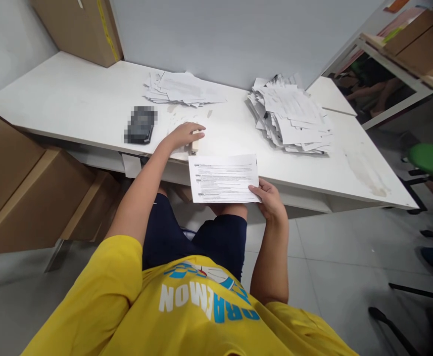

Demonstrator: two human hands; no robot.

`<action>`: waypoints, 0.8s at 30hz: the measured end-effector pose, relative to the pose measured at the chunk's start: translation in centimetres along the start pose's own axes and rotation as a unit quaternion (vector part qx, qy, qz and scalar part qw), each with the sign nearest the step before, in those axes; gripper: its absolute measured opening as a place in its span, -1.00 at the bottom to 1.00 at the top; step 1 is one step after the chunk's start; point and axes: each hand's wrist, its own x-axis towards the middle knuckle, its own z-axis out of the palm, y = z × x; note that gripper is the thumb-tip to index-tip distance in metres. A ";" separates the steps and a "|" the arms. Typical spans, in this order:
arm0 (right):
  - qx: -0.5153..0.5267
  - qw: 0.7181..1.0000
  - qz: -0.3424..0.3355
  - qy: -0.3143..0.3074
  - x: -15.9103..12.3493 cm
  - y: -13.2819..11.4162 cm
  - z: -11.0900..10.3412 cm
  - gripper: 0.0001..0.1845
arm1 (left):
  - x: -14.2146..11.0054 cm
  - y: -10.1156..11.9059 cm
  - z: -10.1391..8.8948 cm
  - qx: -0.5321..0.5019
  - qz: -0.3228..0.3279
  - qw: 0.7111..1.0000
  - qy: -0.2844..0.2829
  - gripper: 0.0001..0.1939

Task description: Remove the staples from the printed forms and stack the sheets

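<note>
My left hand [184,135] is over the front part of the desk, its fingers and thumb around a small beige stapler [195,145]. The stapler's metal end points toward me, close to the upper left corner of a printed sheet of paper [223,179]. My right hand [269,199] pinches that sheet at its right edge, thumb on top and fingers underneath. The sheet is held out over my lap at the desk's front edge. Whether the stapler touches the paper I cannot tell.
On the white desk [101,106] lie a spread pile of papers [186,89], a taller stack [292,116] and a dark, blurred-out object [140,124]. Cardboard boxes [23,183] stand at the left. A green chair [431,160] is at the right.
</note>
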 end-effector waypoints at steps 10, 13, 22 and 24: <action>-0.029 0.999 -0.009 0.024 0.9 1.1 -0.1 -0.56 | 0.5 -1.1 0.4 -0.008 0.030 0.999 0.020 -0.50; -0.032 0.999 -0.007 0.031 1.2 1.0 0.0 -0.56 | 0.6 -1.2 0.5 -0.015 0.026 0.999 0.014 -0.52; -0.017 0.999 0.013 0.032 1.2 0.9 -0.1 -0.54 | 1.0 -1.0 0.9 -0.012 0.064 0.998 0.003 -0.53; -0.015 0.999 0.018 0.031 1.3 1.0 0.0 -0.53 | 0.7 -0.6 0.8 0.005 0.062 0.998 -0.003 -0.49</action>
